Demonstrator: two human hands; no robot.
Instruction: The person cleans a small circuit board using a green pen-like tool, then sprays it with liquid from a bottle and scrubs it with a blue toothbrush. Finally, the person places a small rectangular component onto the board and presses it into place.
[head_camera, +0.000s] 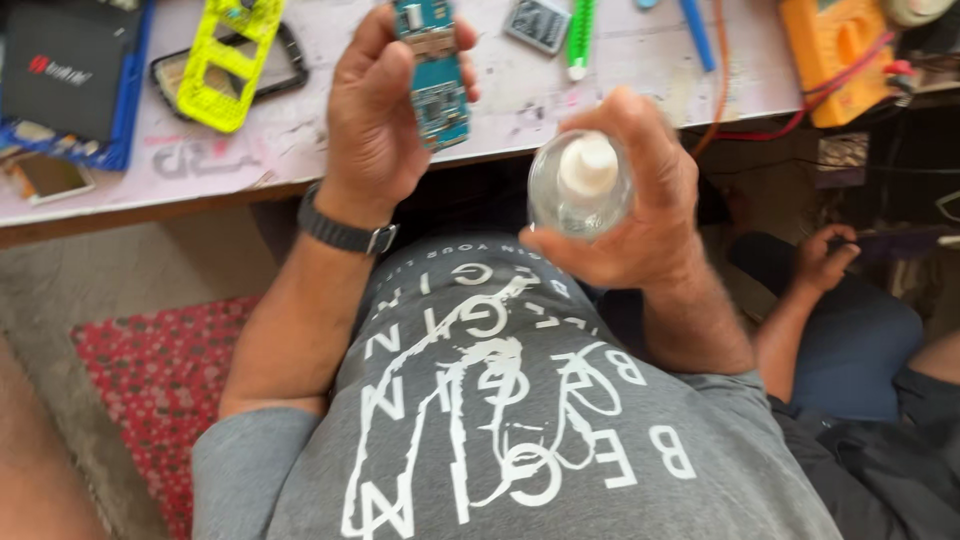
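Fingers of the left hand (375, 115) clasp a circuit board (432, 75); right hand (640, 190) wraps a clear bottle (580, 185).

Just 1 view here, from the head, looking steeply down the wearer's own grey printed T-shirt (500, 420) and close over both raised hands. It faces forward to the near edge of the pale scuffed worktable (300, 150) along the top, with the red patterned floor mat (150, 370) lower left.

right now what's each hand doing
left hand: closed on a blue circuit board
right hand: closed on a clear bottle
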